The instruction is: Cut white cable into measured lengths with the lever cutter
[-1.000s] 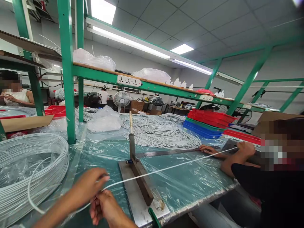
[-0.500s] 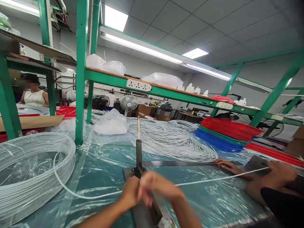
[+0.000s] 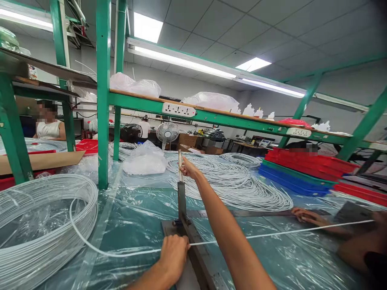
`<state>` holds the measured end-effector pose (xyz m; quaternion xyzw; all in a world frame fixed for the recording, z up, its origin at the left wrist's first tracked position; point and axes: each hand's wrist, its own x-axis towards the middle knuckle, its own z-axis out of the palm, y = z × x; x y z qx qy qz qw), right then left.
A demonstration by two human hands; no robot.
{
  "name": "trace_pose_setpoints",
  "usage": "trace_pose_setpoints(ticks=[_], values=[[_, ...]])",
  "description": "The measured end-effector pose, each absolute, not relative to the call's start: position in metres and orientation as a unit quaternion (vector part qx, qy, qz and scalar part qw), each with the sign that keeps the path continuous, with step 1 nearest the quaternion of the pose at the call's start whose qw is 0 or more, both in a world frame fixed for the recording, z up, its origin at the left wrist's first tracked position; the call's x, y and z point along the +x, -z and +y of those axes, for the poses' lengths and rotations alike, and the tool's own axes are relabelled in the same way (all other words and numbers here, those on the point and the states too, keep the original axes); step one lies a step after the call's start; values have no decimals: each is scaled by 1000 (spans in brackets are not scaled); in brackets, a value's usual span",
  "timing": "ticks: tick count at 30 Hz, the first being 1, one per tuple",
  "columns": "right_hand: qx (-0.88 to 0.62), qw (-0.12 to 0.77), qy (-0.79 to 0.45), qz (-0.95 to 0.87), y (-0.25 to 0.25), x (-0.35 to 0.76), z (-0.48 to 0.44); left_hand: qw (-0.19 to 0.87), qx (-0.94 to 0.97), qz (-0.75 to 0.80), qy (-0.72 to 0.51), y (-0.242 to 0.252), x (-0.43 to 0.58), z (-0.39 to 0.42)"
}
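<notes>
My left hand (image 3: pixel 174 251) is closed around a white cable (image 3: pixel 130 254) beside the base of a metal lever cutter (image 3: pixel 198 253). The cable runs across the cutter's bed and out to the right. Up at the top of the raised lever (image 3: pixel 182 203), my right hand (image 3: pixel 189 168) has its fingers wrapped round the handle. To the left lies a large coil of white cable (image 3: pixel 72 225), which feeds the length in my left hand. On the right, a co-worker's hand (image 3: pixel 305 215) rests by a long metal ruler (image 3: pixel 242 212), and the cable's far end reaches their blurred other hand (image 3: pixel 379 225).
Behind the ruler spreads a big pile of cut white cables (image 3: pixel 229 185). Stacked red and blue trays (image 3: pixel 305 173) stand at the back right. A green post (image 3: pixel 103 100) and a shelf (image 3: pixel 211 114) rise in front. A plastic bag (image 3: pixel 144 161) sits near the post.
My right hand has left the spot beside my left hand and gone up to the lever's handle. The co-worker's hand with the cable end has moved farther right.
</notes>
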<state>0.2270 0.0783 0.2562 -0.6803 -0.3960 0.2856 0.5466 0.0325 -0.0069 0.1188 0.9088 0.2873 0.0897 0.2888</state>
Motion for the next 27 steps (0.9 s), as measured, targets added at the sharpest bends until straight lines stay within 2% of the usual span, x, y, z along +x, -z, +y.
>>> trace_pose_setpoints(ticks=[7, 15, 20, 27], values=[[-643, 574, -340, -376, -273, 222, 51, 397, 851, 324, -111, -108, 48, 4], [-615, 625, -373, -301, -289, 201, -57, 458, 796, 373, -130, -90, 61, 7], [-652, 624, -366, -225, -266, 171, -132, 462, 776, 404, -149, -91, 62, 0], [-725, 566, -366, -139, -222, 133, -199, 448, 779, 411, -153, -95, 59, -4]])
